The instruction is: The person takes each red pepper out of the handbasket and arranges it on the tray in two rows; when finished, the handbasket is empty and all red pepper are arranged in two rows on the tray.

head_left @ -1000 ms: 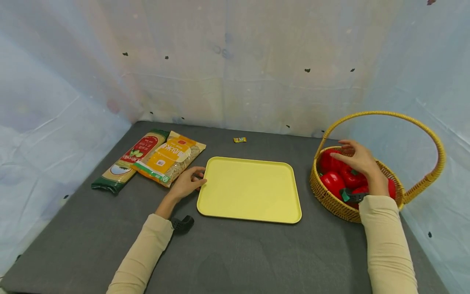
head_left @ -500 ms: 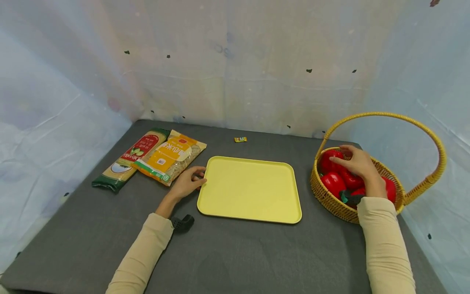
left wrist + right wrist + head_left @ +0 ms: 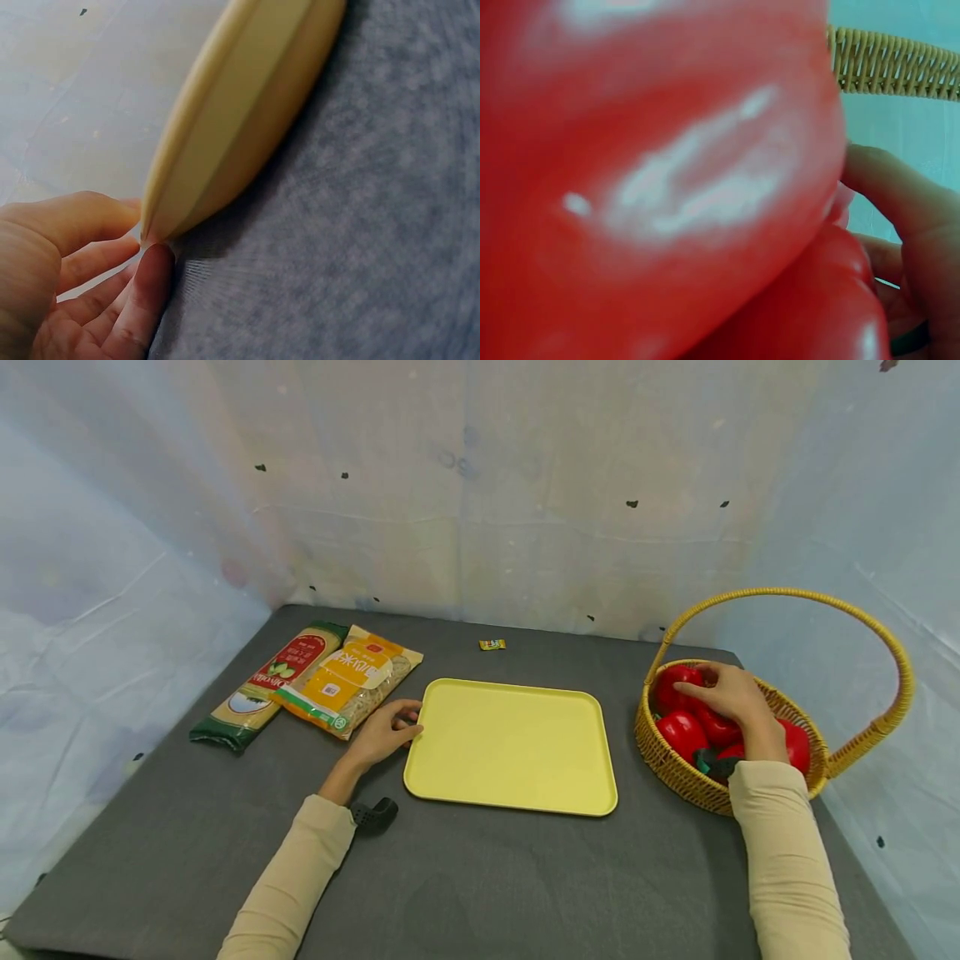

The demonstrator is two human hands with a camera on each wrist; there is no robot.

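While the left hand (image 3: 381,739) rests low at the near-upright side edge of a yellow tray (image 3: 510,747), its thumb and fingertips meet at the rim and pinch it, the gap between them only as wide as the edge; the other fingers are bent under the palm. The forearm runs in from the lower left, in a beige sleeve (image 3: 288,881).

The right hand (image 3: 733,693) reaches down into a wicker basket (image 3: 652,756), wrist bent, with the thumb stretched leftward over a red pepper (image 3: 666,689) and the fingers bent on its far side. Thumb and fingers stand apart about the pepper; whether they have closed firmly on it cannot be told, as the fingertips are partly hidden.

That pepper lies inside the basket, just left of and below the thumb. It is bright red, rounded and glossy. More red peppers sit under the palm and wrist; in the right wrist view, smooth lobed skin with white highlights fills most of the frame, the hand at its right. The tray, flat and plain with rounded corners, extends rightward from the left fingertips. An orange-and-clear packet (image 3: 345,681) lies just beyond the left hand's fingers.
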